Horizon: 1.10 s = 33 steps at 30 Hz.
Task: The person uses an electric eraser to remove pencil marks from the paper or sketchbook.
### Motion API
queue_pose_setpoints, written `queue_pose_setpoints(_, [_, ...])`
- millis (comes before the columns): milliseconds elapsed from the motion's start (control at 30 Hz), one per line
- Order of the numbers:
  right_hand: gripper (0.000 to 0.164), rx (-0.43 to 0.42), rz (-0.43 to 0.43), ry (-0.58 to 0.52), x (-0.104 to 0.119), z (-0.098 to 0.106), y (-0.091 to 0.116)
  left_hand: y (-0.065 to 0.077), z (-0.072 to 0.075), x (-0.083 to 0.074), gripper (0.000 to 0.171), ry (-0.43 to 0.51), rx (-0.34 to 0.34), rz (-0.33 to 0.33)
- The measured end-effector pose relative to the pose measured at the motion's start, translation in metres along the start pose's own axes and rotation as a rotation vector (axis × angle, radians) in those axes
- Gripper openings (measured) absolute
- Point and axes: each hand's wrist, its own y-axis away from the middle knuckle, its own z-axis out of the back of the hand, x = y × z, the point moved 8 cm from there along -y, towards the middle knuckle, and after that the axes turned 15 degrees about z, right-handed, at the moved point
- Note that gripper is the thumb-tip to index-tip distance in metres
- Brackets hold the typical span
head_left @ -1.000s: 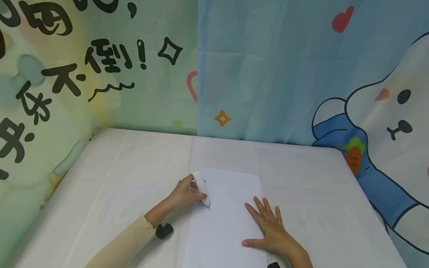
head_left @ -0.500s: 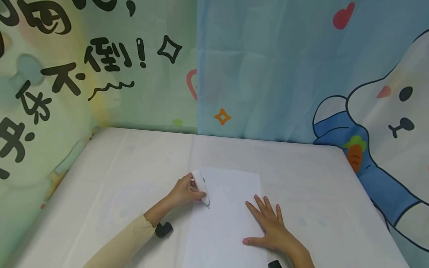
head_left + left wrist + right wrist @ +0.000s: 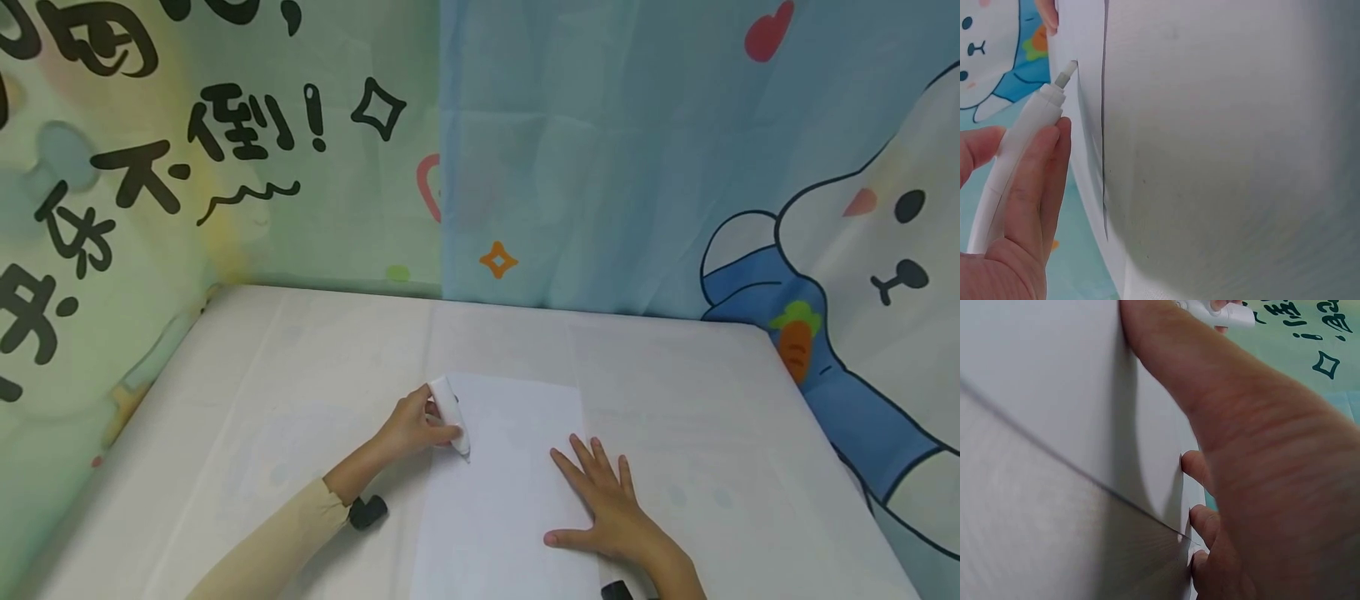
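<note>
My left hand [image 3: 408, 429] holds a white electric eraser [image 3: 453, 421] between thumb and fingers, over the left edge of a blank white sheet of paper [image 3: 510, 508]. In the left wrist view the eraser [image 3: 1013, 153] shows a grey collar and a narrow pale tip that meets the paper [image 3: 1088, 37]. With fingers spread, my right hand [image 3: 611, 517] rests flat across the paper's right edge. Its thumb lies on the sheet, as the right wrist view of this hand [image 3: 1229, 419] also shows. No clear marks can be made out on the paper.
A white cloth covers the table [image 3: 337, 350]. Behind it hang a green printed curtain [image 3: 322, 242] with black characters and a blue one [image 3: 600, 167] with a cartoon rabbit. A black wrist camera [image 3: 367, 512] sits at my left wrist, another [image 3: 617, 590] at my right.
The head view has shifted very slightly. Both hands stay in place, the left still holding the electric eraser at the paper and the right lying flat.
</note>
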Motion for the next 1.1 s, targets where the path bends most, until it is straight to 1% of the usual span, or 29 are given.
queue_pose_setpoints(167, [0.105, 0.003, -0.006, 0.009, 0.0004, 0.0025, -0.0003, -0.0002, -0.0021, 0.0001, 0.049, 0.001, 0.015, -0.001])
queue_pose_setpoints(400, [0.105, -0.004, 0.008, 0.011, 0.0013, 0.0028, -0.0005, 0.0, -0.0008, 0.0009, 0.045, 0.012, -0.013, -0.009])
queue_pose_setpoints(567, [0.105, -0.004, 0.008, 0.008, 0.0011, 0.0021, 0.0, 0.0, -0.0022, 0.0024, 0.046, 0.014, 0.005, 0.006])
queue_pose_setpoints(733, [0.105, -0.007, 0.007, 0.01, 0.0014, 0.0025, 0.0001, 0.0004, -0.0014, 0.0002, 0.045, 0.018, 0.001, -0.008])
queue_pose_setpoints(1033, [0.105, -0.009, 0.012, 0.002, 0.0038, 0.0022, -0.0001, -0.0052, 0.0017, 0.0008, 0.044, 0.031, -0.013, -0.033])
queue_pose_setpoints(1100, [0.105, -0.008, 0.007, -0.001, 0.0042, 0.0022, 0.0, -0.0068, 0.0025, 0.0007, 0.044, 0.034, -0.02, -0.031])
